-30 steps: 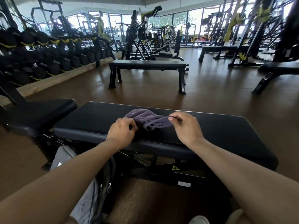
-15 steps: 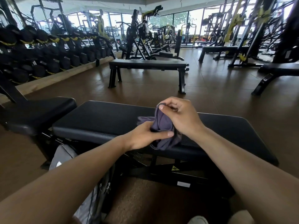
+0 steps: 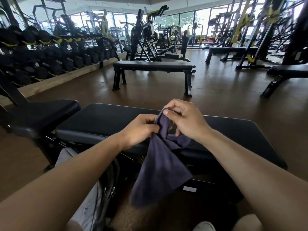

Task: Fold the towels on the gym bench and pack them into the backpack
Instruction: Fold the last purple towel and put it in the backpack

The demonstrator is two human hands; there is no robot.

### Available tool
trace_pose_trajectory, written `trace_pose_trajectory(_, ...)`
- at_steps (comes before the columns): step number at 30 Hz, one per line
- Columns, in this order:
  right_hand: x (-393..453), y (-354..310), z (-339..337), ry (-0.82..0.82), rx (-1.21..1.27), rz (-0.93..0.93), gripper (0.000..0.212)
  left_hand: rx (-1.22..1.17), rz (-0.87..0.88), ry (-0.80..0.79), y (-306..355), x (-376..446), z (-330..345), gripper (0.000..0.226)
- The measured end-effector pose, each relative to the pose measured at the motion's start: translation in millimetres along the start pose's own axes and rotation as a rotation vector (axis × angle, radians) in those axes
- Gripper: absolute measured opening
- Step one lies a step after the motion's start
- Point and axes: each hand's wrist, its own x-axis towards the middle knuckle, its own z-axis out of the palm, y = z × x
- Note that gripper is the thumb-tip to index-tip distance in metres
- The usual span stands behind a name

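Observation:
A dark purple towel hangs in front of the black gym bench, its lower part drooping below the bench's near edge. My right hand pinches the towel's top corner between thumb and forefinger. Just to the left, my left hand grips the towel's edge a little lower. A grey backpack stands on the floor at the lower left, against the bench frame and partly hidden by my left forearm.
A second black bench pad adjoins the bench at the left. Another flat bench stands farther back on the brown floor. A dumbbell rack lines the left wall, and weight machines fill the back and right.
Both hands have lifted the towel off the bench top, and it has unfurled from a bunched heap to hang down in front of the bench.

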Motion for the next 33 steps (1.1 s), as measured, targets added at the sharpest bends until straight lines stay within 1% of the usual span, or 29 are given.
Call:
trace_pose_trajectory(2,0,-4,3,-0.02,-0.013,-0.015,0.015,0.122,0.055,0.056,-2,0,-1,0.045)
trace_pose_trajectory(5,4,-8,8,-0.011,0.047,-0.021,0.017,0.314,0.078,0.102,-10,0,0,0.046)
trace_pose_trajectory(8,10,-10,5,0.056,0.189,-0.011,0.022,0.39,0.015,0.161,-23,1,-8,0.048)
trace_pose_trajectory(11,12,-12,-5,0.104,0.323,0.035,0.021,0.531,-0.067,0.187,-42,0,-28,0.037)
trace_pose_trajectory(13,10,-9,-12,0.127,0.335,0.062,0.02,0.607,-0.137,0.196,-55,-7,-43,0.031)
trace_pose_trajectory(17,5,8,-22,0.117,0.257,0.127,0.019,0.591,-0.251,0.281,-66,-17,-60,0.035)
trace_pose_trajectory(20,5,21,-26,0.16,0.161,0.159,0.015,0.572,-0.237,0.253,-67,-19,-64,0.039)
trace_pose_trajectory(21,5,23,-27,0.187,0.135,0.167,0.016,0.568,-0.229,0.267,-67,-19,-65,0.039)
trace_pose_trajectory(22,6,26,-27,0.235,0.122,0.17,0.017,0.571,-0.222,0.284,-66,-19,-66,0.037)
trace_pose_trajectory(24,11,30,-31,0.396,0.082,0.161,0.015,0.635,-0.243,0.316,-62,-17,-67,0.034)
trace_pose_trajectory(27,15,31,-45,0.665,0.028,0.146,0.008,0.786,-0.338,0.328,-59,-21,-64,0.03)
trace_pose_trajectory(29,13,37,-61,0.812,-0.027,0.138,0.007,0.836,-0.379,0.334,-62,-23,-67,0.029)
trace_pose_trajectory(31,3,51,-77,0.908,-0.126,0.182,0.011,0.875,-0.392,0.326,-65,-26,-73,0.027)
trace_pose_trajectory(33,-10,69,-96,1.001,-0.277,0.295,0.022,0.917,-0.397,0.352,-68,-28,-81,0.028)
